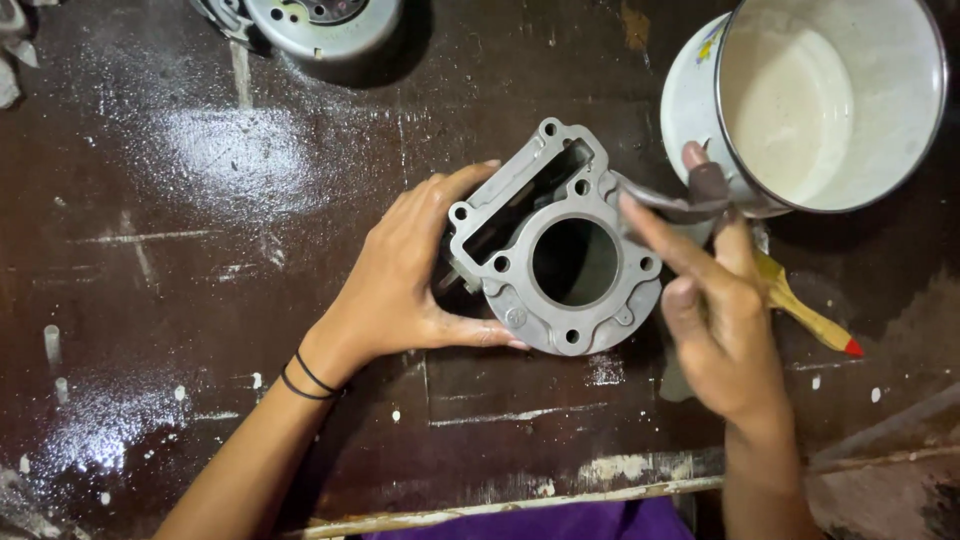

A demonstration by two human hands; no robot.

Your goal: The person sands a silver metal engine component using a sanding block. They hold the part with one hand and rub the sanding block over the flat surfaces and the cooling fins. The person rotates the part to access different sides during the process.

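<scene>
1. Steadying the grey metal engine cylinder near the middle of the dark worktop, the left hand cupped its left side, thumb along the lower flange and fingers over the upper edge; that grip was closed on the part, seemingly to stop it sliding.
2. The cylinder lay with its round bore facing up, so the flat top face with its bolt holes was open to view.
3. The right hand pinched a small dark, worn brush between thumb and fingers, its tip touching the cylinder's upper right edge; its grip was closed on the brush.
4. A white enamel mug of pale liquid stood toward the far right corner, just beside the right hand, close enough for dipping, I judged.
5. A yellow-handled tool with a red tip lay under the right hand, partly hidden.
6. A round metal housing sat at the far edge, well apart.
7. White splashes marked the left part of the worktop.
</scene>
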